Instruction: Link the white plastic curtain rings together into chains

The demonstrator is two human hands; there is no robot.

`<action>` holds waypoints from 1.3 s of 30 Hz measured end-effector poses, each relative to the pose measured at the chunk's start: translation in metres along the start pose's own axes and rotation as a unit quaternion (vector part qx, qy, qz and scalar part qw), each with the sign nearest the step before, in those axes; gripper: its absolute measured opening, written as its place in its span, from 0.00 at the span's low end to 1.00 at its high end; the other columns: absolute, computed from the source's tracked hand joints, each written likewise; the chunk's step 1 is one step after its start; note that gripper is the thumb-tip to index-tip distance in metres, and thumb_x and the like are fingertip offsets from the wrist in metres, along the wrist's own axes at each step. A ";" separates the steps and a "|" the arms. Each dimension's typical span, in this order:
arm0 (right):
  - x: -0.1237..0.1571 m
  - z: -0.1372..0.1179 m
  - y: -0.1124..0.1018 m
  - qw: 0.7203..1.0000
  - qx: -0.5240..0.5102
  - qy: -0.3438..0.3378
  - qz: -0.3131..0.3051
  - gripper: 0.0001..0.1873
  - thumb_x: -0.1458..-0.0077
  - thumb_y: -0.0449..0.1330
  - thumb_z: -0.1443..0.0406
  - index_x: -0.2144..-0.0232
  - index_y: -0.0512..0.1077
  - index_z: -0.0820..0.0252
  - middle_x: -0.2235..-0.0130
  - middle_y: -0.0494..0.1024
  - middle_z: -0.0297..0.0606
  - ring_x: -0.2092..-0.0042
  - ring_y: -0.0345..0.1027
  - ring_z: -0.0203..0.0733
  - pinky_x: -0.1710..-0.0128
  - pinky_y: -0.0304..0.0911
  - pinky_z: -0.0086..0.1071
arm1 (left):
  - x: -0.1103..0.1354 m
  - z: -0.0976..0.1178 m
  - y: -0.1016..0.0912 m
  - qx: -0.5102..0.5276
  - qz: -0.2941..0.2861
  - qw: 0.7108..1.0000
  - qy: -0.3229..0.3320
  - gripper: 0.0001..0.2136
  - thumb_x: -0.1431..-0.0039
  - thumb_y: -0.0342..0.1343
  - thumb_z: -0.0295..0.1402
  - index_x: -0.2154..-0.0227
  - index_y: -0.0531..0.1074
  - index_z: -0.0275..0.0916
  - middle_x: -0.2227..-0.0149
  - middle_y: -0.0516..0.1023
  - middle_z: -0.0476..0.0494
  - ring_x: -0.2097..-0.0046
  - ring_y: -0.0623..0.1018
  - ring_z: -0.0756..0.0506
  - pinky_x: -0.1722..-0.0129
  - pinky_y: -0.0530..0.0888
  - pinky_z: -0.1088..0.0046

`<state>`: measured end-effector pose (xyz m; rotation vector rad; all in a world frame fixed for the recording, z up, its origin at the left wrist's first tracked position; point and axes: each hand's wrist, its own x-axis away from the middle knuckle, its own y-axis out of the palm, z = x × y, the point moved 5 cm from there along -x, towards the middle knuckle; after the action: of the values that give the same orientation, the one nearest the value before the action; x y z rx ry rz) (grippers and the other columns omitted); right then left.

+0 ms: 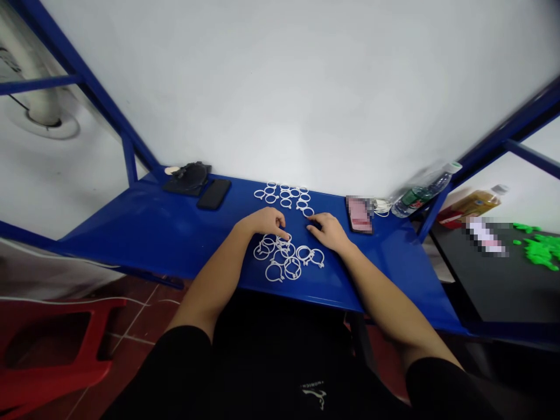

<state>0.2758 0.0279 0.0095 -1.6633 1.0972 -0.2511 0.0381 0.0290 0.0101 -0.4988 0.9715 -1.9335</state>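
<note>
My left hand (pixel 268 223) reaches over the near pile of white plastic rings (pixel 283 256), which have small clip-like tabs. Its fingers are loosely curled and its thumb, apart from them, points down at a ring at the top of the pile. My right hand (pixel 329 231) is at the right, palm down, with thumb and index finger apart. Its index fingertip touches or almost touches the edge of a single white ring (pixel 308 212). This ring is the nearest of the far group of rings (pixel 285 194), laid out in short columns by the wall.
The blue table (pixel 166 233) meets a white wall. Left of the rings lie a black phone (pixel 214 193) and a dark bag (pixel 190 176). To the right are another phone (pixel 359 214), a white cable (pixel 381 206) and a plastic bottle (pixel 422 192). A red stool (pixel 94 344) stands left.
</note>
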 end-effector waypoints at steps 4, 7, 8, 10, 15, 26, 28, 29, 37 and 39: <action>0.000 -0.003 0.002 1.000 -0.006 0.004 -0.017 0.20 0.34 0.64 0.56 0.43 0.77 0.51 0.40 0.80 0.45 0.38 0.71 0.59 0.37 0.61 0.59 | -0.005 0.006 0.002 -0.031 0.055 0.998 0.026 0.14 0.48 0.70 0.48 0.71 0.83 0.42 0.70 0.83 0.46 0.69 0.80 0.47 0.70 0.71 0.70; 0.000 -0.007 -0.004 1.000 -0.029 -0.004 0.006 0.18 0.31 0.60 0.55 0.44 0.78 0.53 0.45 0.83 0.45 0.43 0.76 0.56 0.40 0.65 0.55 | -0.008 0.011 0.007 -0.037 0.066 0.996 0.039 0.13 0.45 0.68 0.47 0.67 0.84 0.43 0.68 0.84 0.46 0.67 0.81 0.46 0.67 0.72 0.69; 0.000 -0.009 -0.006 0.999 -0.041 -0.015 0.009 0.17 0.31 0.60 0.55 0.46 0.79 0.54 0.47 0.84 0.45 0.45 0.77 0.54 0.42 0.67 0.52 | -0.008 0.013 0.008 -0.035 0.064 0.996 0.044 0.13 0.45 0.69 0.48 0.66 0.84 0.43 0.67 0.84 0.46 0.67 0.81 0.46 0.67 0.73 0.69; 0.001 -0.013 -0.006 0.998 -0.061 -0.034 0.010 0.15 0.32 0.60 0.56 0.49 0.80 0.54 0.50 0.85 0.43 0.49 0.78 0.52 0.44 0.70 0.49 | -0.008 0.016 0.009 -0.032 0.054 0.997 0.053 0.15 0.47 0.70 0.49 0.66 0.84 0.43 0.67 0.84 0.46 0.67 0.81 0.46 0.67 0.73 0.69; 0.002 -0.019 -0.001 0.996 -0.080 -0.049 0.003 0.11 0.33 0.61 0.59 0.53 0.81 0.54 0.54 0.86 0.42 0.53 0.79 0.49 0.46 0.71 0.47 | -0.004 0.015 0.005 -0.017 0.020 0.998 0.057 0.14 0.49 0.71 0.49 0.70 0.85 0.44 0.67 0.84 0.45 0.66 0.81 0.46 0.67 0.73 0.70; 0.005 -0.020 -0.003 0.994 -0.103 -0.044 0.000 0.12 0.33 0.61 0.60 0.52 0.81 0.56 0.59 0.85 0.41 0.59 0.80 0.46 0.53 0.73 0.41 | -0.010 0.011 0.007 -0.064 0.107 0.986 0.109 0.08 0.39 0.61 0.37 0.71 0.81 0.42 0.67 0.81 0.45 0.66 0.78 0.47 0.65 0.72 0.69; 0.005 -0.022 -0.003 0.994 -0.104 -0.042 -0.006 0.13 0.34 0.61 0.62 0.50 0.81 0.55 0.59 0.85 0.40 0.59 0.79 0.45 0.55 0.73 0.39 | -0.012 0.015 0.007 -0.059 0.154 0.980 0.112 0.09 0.37 0.59 0.36 0.71 0.80 0.41 0.66 0.79 0.45 0.66 0.76 0.47 0.64 0.72 0.69; 0.006 -0.023 -0.004 0.994 -0.104 -0.041 -0.010 0.14 0.34 0.61 0.62 0.48 0.80 0.55 0.59 0.85 0.40 0.60 0.79 0.45 0.56 0.72 0.38 | -0.012 0.016 0.007 -0.053 0.174 0.977 0.107 0.09 0.36 0.59 0.36 0.71 0.79 0.41 0.66 0.79 0.45 0.66 0.76 0.48 0.64 0.72 0.68; 0.005 -0.027 0.002 0.995 -0.055 -0.042 -0.079 0.12 0.35 0.65 0.66 0.50 0.79 0.56 0.59 0.84 0.38 0.59 0.78 0.42 0.59 0.67 0.33 | -0.009 0.020 0.013 -0.002 0.111 0.990 0.084 0.14 0.40 0.66 0.43 0.56 0.82 0.42 0.52 0.78 0.42 0.60 0.77 0.46 0.56 0.76 0.66; 0.004 -0.026 0.004 0.995 -0.019 -0.037 -0.090 0.08 0.36 0.67 0.63 0.55 0.80 0.56 0.60 0.83 0.38 0.60 0.77 0.42 0.61 0.64 0.32 | -0.009 0.022 0.019 0.001 0.065 0.993 0.094 0.16 0.46 0.71 0.43 0.56 0.84 0.43 0.46 0.77 0.40 0.56 0.78 0.44 0.54 0.77 0.64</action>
<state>0.2595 0.0080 0.0150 -1.7945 0.9033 -0.2839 0.0672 0.0216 0.0090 -0.2486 1.0945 -1.8865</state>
